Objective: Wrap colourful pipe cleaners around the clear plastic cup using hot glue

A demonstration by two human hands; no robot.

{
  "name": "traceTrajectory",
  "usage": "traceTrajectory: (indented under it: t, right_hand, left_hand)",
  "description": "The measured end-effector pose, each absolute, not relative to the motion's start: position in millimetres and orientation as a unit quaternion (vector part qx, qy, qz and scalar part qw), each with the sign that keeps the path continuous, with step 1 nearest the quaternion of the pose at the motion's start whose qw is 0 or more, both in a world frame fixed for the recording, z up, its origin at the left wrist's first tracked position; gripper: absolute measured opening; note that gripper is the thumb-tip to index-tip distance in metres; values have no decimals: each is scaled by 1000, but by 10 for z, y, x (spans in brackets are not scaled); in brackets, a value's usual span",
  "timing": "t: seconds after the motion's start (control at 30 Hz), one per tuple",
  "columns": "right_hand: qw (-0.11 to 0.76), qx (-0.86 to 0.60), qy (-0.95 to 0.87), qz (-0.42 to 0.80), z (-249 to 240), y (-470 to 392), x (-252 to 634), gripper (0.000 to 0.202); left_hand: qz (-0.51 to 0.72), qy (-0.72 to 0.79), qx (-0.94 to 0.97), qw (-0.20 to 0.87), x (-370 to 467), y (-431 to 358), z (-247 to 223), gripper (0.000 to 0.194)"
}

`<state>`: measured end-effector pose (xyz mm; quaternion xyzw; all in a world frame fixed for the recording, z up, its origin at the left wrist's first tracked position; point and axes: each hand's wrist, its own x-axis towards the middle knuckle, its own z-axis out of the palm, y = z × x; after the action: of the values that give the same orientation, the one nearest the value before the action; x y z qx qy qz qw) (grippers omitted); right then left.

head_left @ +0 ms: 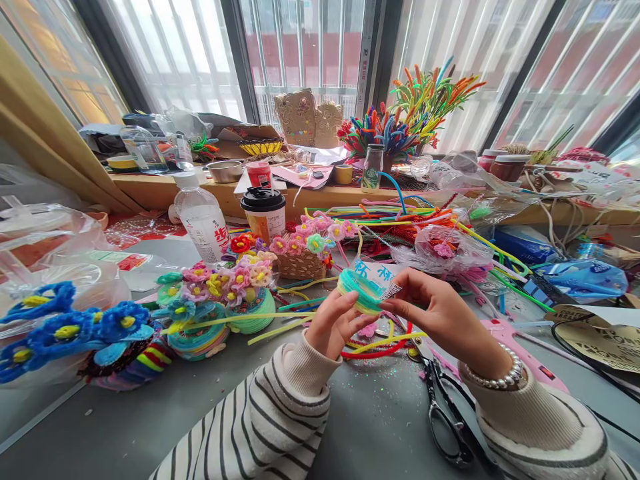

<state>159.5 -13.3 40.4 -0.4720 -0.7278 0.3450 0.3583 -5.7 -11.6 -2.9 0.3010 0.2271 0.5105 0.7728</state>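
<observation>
A small clear plastic cup [387, 270] with blue lettering is tipped on its side, one end wrapped in rings of teal and yellow pipe cleaner [356, 291]. My left hand [334, 319] grips the wrapped end, thumb on the near side and fingers beneath. At the cup's right side, my right hand [434, 308] has thumb and index finger pinched; whether they hold the cup's edge or a pipe cleaner end is hard to make out. Under the hands lie loose red and yellow pipe cleaners [383, 350]. Black-handled scissors [445, 427] rest beside my right forearm.
Pipe-cleaner flower pots, including a blue-flowered one [123, 323], line the left. Behind stand a plastic bottle [197, 217] and a lidded paper cup [265, 217]. A pink glue gun [530, 353] lies right, near a heap of pipe cleaners [400, 223]. Glitter dots the grey table [370, 427].
</observation>
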Motion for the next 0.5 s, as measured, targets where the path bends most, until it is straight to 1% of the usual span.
traceTrajectory:
  t: [0.17, 0.5]
  right_hand:
    - [353, -473, -727, 351, 405, -132, 1599, 30]
    - [351, -469, -731, 349, 419, -143, 1594, 32]
  left_hand:
    - [511, 225, 300, 773, -50, -119, -21, 44]
    - [508, 242, 301, 769, -42, -123, -16, 52]
